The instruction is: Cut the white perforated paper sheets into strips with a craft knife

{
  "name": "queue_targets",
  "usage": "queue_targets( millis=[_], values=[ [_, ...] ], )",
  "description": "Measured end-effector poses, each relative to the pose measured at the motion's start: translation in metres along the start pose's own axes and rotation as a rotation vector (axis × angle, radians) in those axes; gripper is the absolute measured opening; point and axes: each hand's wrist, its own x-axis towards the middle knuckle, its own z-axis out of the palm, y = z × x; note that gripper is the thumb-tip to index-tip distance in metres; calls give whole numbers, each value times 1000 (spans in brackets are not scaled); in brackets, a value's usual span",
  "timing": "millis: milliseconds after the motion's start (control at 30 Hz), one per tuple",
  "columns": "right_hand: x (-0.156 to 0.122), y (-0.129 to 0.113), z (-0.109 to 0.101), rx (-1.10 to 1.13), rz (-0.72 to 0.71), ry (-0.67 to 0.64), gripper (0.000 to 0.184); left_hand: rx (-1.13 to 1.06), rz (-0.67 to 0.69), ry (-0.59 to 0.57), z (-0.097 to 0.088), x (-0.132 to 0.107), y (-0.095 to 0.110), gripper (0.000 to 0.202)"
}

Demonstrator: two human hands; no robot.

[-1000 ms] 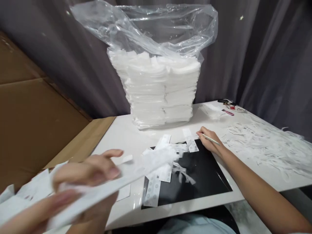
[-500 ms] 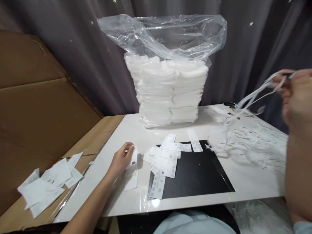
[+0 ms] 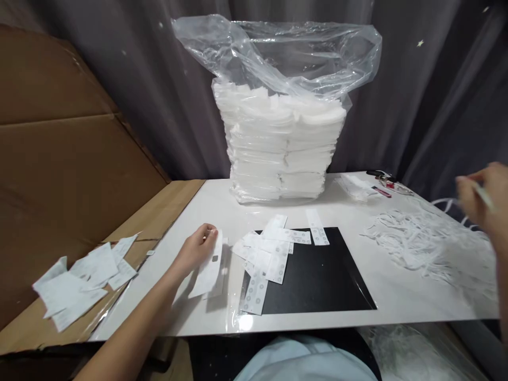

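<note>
My left hand is closed on a white paper slip with a small dark square on it, lifted over the white table; another white slip lies beneath. At the far right, my right hand is blurred, its fingers pinched around thin white cords that loop out beside it. Below that hand spreads a tangled pile of white cords. Between the hands, several printed white slips overlap on a black mat.
A clear plastic bag packed with stacked white sheets stands at the back. On the left, an open cardboard box has several white slips on its flap. A small plastic packet and keys lie at the back right.
My right hand has moved down and right, drawing the cords away from over the mat. The slip in my left hand is now lifted and tilted, showing more of its face. The view has shifted slightly.
</note>
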Motion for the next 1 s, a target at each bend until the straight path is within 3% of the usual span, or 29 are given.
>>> queue_targets(
  millis=[100,200,233,267,300,333,400,433,500,567,667,733,767,833,900,933,1000],
  values=[
    [-60,-59,28,124,82,-144,26,120,85,32,17,7,-12,42],
    [-133,-113,62,735,261,-654,29,200,175,29,25,15,-11,50],
    [-152,-126,72,938,370,-768,32,216,208,5,27,18,-6,51],
    [-168,-135,82,1059,489,-793,35,227,245,-29,28,19,1,50],
    [-179,-140,89,1074,581,-719,37,234,285,-69,30,21,10,50],
    [-185,-142,95,998,592,-551,37,238,325,-111,33,21,20,49],
    [-186,-140,99,858,504,-287,32,234,406,-202,43,19,44,47],
    [-182,-137,99,834,456,-219,29,236,457,-256,51,17,57,46],
    [-173,-132,96,903,448,-215,27,267,602,-388,71,11,82,44],
    [-164,-128,95,1039,561,-265,28,323,768,-510,96,4,105,42],
    [-158,-124,100,1241,774,-428,32,334,875,-580,131,-1,129,49],
    [-158,-120,102,1214,780,-501,33,331,888,-588,146,0,136,55],
    [-159,-118,102,1129,714,-455,32,331,888,-586,149,1,137,55],
    [-161,-114,97,933,510,-224,26,326,891,-576,149,2,137,51],
    [-160,-112,88,894,349,-74,18,303,916,-570,143,1,135,48],
    [-157,-110,84,945,312,-95,17,284,935,-571,138,-1,134,47],
    [-146,-108,81,1081,309,-277,17,238,967,-577,129,-6,131,47]
  ],
)
